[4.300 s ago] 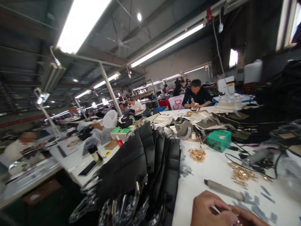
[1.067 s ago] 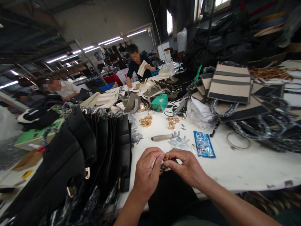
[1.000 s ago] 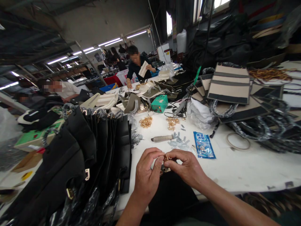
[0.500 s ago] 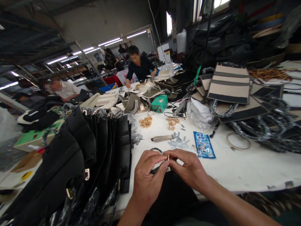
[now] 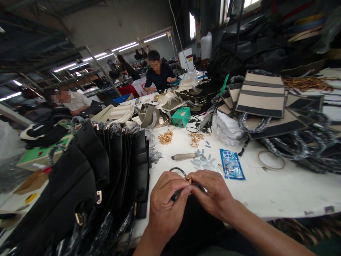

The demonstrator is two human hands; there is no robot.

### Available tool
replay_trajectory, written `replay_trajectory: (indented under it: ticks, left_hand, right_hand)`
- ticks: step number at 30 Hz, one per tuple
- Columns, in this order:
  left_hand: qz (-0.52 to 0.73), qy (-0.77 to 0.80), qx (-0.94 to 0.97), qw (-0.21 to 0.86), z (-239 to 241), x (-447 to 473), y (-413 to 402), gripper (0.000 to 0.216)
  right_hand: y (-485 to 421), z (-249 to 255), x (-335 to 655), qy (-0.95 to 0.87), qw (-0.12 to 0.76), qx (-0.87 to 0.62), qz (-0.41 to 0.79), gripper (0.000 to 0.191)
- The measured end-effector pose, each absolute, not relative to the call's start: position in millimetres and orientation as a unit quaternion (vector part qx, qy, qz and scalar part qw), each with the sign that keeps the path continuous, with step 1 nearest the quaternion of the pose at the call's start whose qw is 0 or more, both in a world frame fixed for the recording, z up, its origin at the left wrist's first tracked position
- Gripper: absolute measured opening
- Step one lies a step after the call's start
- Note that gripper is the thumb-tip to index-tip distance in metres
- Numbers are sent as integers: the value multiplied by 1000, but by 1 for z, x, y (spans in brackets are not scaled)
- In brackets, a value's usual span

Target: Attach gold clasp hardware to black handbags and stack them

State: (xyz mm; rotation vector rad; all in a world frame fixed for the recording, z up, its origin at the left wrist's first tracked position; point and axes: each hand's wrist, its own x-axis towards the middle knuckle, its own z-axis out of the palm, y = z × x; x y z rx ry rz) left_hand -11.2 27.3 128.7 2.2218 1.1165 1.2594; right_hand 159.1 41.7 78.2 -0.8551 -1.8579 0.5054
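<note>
My left hand (image 5: 167, 204) and my right hand (image 5: 214, 193) meet at the table's near edge. Both pinch a small gold-coloured metal fitting (image 5: 190, 181) between thumbs and fingertips, which partly cover it. Just behind my left fingers curves a dark, wrapped handle (image 5: 178, 168). Black material (image 5: 198, 220) lies beneath my hands, mostly hidden by them. Beyond the hands are flat grey metal plates (image 5: 204, 161), a cylindrical tool with a pale wrapped grip (image 5: 183, 156), and two piles of small gold hardware (image 5: 165, 137).
Black bag panels (image 5: 119, 167) stand in a row at left. A blue packet (image 5: 231, 164) and a tape roll (image 5: 271, 160) lie to the right, near stacked beige-and-black panels (image 5: 259, 94). A green box (image 5: 181, 117) sits farther back. A co-worker (image 5: 160, 76) works across the table.
My hands have shifted slightly, still pinching the gold fitting, which has turned a little. More of the dark handle shows behind my left fingers. Across the table, the co-worker's hands have moved.
</note>
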Motion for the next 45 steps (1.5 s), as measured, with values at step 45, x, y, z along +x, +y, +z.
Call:
replay_trajectory:
  ticks: [45]
  left_hand:
    - [486, 500, 141, 703, 15, -36, 4, 31]
  right_hand:
    - [26, 25, 171, -784, 343, -460, 237, 25]
